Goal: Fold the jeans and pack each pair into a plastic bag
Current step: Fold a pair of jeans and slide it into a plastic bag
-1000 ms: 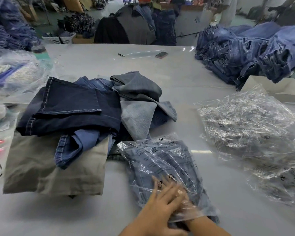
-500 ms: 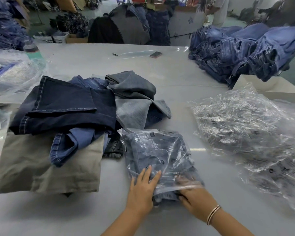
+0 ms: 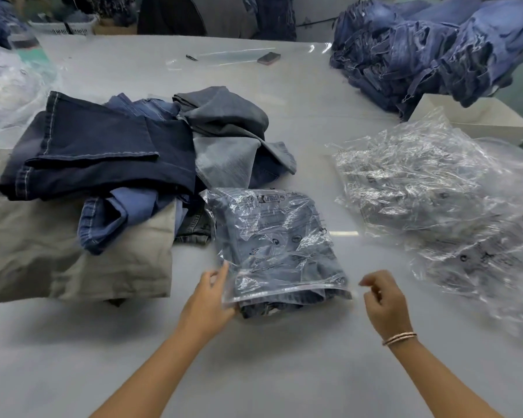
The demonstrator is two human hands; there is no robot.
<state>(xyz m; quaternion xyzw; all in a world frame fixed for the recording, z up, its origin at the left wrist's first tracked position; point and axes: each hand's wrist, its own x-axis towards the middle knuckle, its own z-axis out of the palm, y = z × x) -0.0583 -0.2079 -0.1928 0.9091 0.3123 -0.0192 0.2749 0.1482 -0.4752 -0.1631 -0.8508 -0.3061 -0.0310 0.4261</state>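
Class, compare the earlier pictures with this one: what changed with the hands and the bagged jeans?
The right hand let go of the bagged jeans and moved right, off it. The left hand shifted to the bag's left corner. The denim pile and empty bags stayed put.

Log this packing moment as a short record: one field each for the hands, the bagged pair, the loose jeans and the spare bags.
left hand: grips the near-left corner of the clear plastic bag
right hand: loosely curled, off the bag, holding nothing
folded grey-blue jeans: inside the bag, near edge sticking out of its mouth
loose jeans pile: left of the bag
empty clear bags heap: right of the bag
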